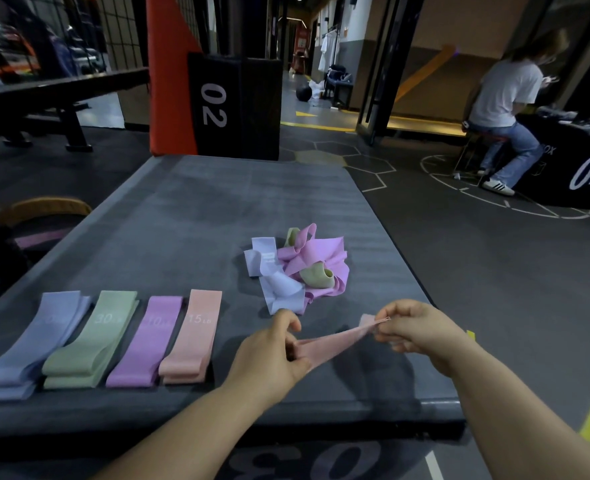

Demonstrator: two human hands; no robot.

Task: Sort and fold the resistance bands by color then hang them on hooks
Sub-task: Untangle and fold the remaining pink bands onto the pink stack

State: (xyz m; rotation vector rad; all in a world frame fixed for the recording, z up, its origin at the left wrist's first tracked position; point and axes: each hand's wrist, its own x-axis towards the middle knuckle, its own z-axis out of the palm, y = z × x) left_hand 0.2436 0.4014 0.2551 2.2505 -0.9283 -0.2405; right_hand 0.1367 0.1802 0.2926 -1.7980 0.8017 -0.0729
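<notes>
Pink band [335,342] stretches between your hands just above the mat [217,209]. Your left hand [272,355] pinches one end and your right hand [414,327] pinches the other. You seem mid-fold. Next, I judge, double it flat and lay it on the peach 15 LB stack [193,336] — the tangled pile [297,268] waits.

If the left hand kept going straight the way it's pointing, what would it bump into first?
Probably the tangled pile, at its near lavender band. The left hand, pinching the pink band, may be raised off the mat, so it could pass above; depth is unclear.
</notes>
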